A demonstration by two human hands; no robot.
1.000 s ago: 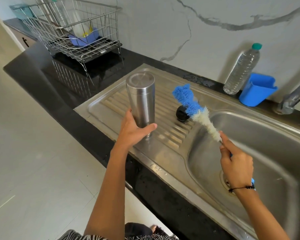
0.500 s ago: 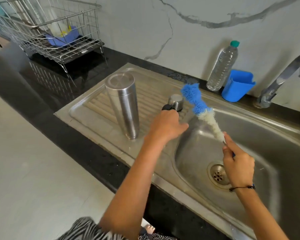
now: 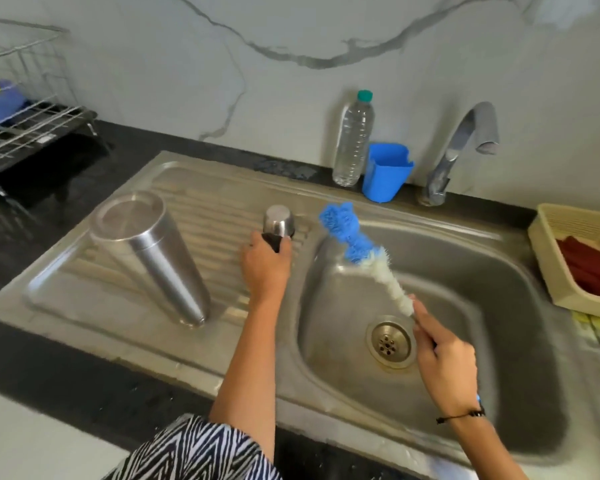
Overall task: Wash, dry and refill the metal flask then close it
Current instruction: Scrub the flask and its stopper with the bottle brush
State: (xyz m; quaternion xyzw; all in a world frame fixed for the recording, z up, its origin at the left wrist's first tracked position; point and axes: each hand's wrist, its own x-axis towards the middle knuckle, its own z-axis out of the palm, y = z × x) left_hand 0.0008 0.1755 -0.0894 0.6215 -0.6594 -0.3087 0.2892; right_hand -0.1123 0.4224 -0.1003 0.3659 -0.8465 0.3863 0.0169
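The metal flask (image 3: 149, 254) stands upside down on the ribbed draining board left of the sink (image 3: 499, 271) basin. Just right of the flask, the left hand (image 3: 265, 268) curls its fingers round the flask's cap (image 3: 278, 226), which sits on the board near the basin's edge. The right hand (image 3: 445, 362) grips the handle of a bottle brush (image 3: 368, 258) over the basin, above the drain, its blue tip pointing up toward the cap.

left grip (image 3: 266, 263) curled, right grip (image 3: 445, 367) clenched
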